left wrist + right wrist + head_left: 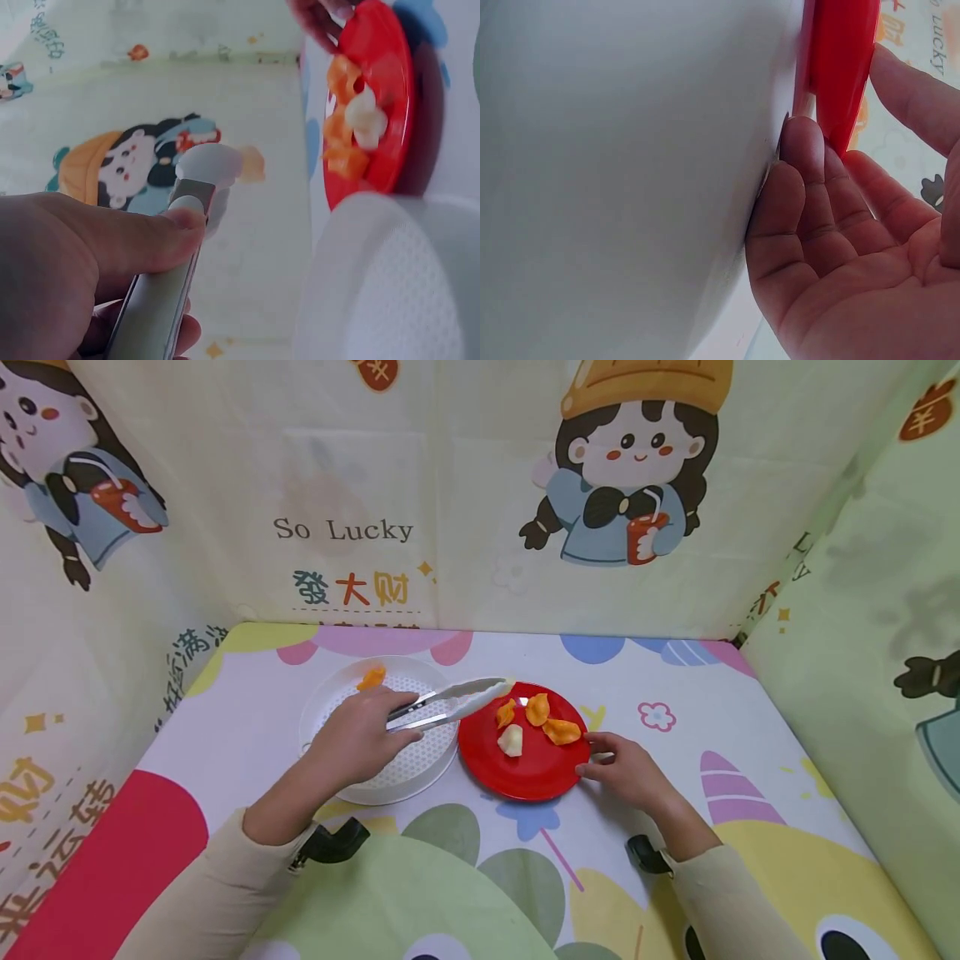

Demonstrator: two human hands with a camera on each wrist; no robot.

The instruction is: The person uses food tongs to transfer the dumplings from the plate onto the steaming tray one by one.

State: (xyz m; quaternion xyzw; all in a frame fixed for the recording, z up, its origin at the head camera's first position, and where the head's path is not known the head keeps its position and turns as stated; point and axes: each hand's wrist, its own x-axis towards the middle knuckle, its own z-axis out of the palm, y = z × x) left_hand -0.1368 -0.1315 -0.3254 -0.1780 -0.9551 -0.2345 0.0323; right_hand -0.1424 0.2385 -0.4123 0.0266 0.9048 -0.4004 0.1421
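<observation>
My left hand (pixel 358 737) grips metal tongs (pixel 429 718) with whitish tips above the white perforated basket (pixel 345 789). A small pale piece (pixel 251 163) shows at the tong tips in the left wrist view; its kind is unclear. To the right, the red plate (pixel 517 783) bears several curved orange pieces (pixel 561 732) and a cream-white chunk (pixel 511 741). My right hand (pixel 628 770) holds the plate's right rim. In the right wrist view, its thumb (pixel 915 94) touches the rim while the other fingers (pixel 804 150) lie curled at the underside.
One orange piece (pixel 371 678) lies at the far side of the white basket. Basket and plate stand side by side on a patterned tablecloth (pixel 630 693). A printed cloth wall (pixel 480 585) rises behind the table, with similar cloth at both sides.
</observation>
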